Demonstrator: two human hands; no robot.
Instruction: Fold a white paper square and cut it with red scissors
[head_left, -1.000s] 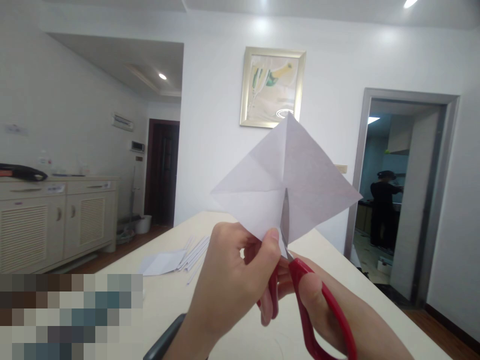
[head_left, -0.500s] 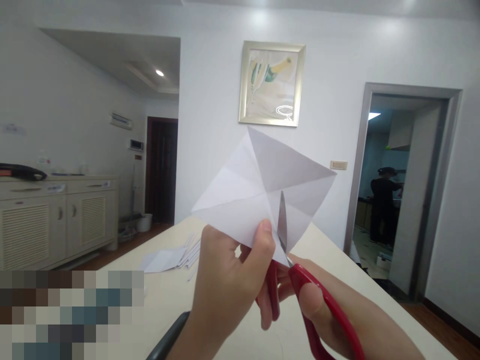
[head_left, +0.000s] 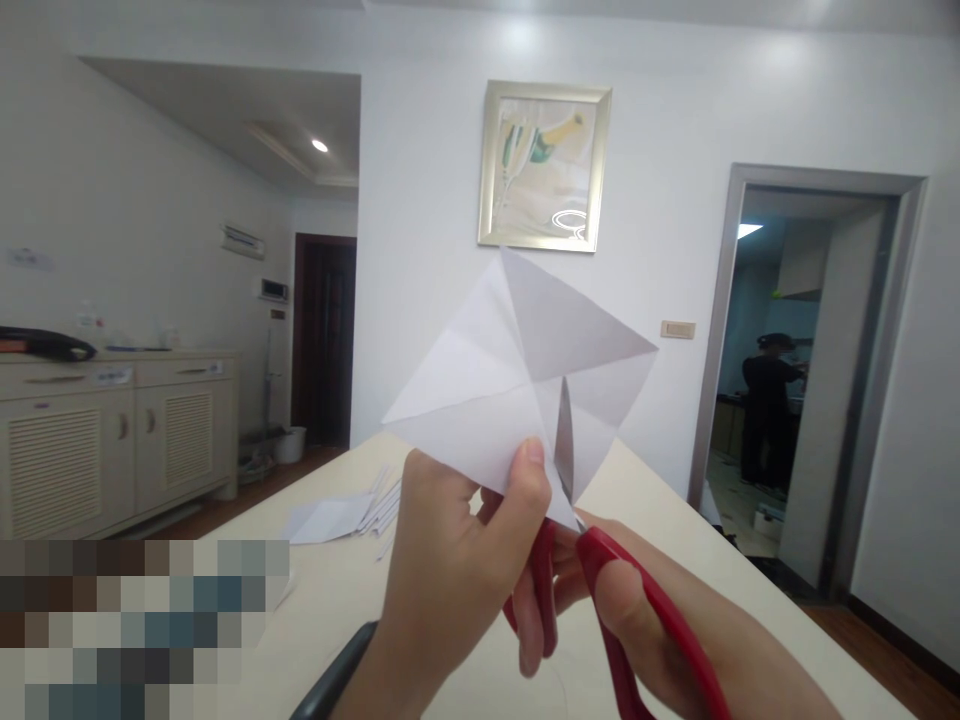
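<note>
My left hand [head_left: 450, 570] pinches the lower corner of a creased white square of paper [head_left: 495, 370], held up in the air in front of me. My right hand [head_left: 637, 620] grips red-handled scissors [head_left: 600, 590], fingers through the loops. The steel blade [head_left: 564, 445] points up along a crease near the paper's middle. A dark band sits on my left wrist.
A cream table [head_left: 675, 520] lies below, with white paper sheets and thin strips [head_left: 352, 515] at its far left. A sideboard [head_left: 112, 430] stands at the left wall. A framed picture [head_left: 544, 165] hangs ahead. Another person [head_left: 769, 410] stands in the room beyond the right doorway.
The paper has turned anticlockwise in my left hand and dropped a little. The scissor blade stays in the cut near the centre, and the right hand has barely shifted.
</note>
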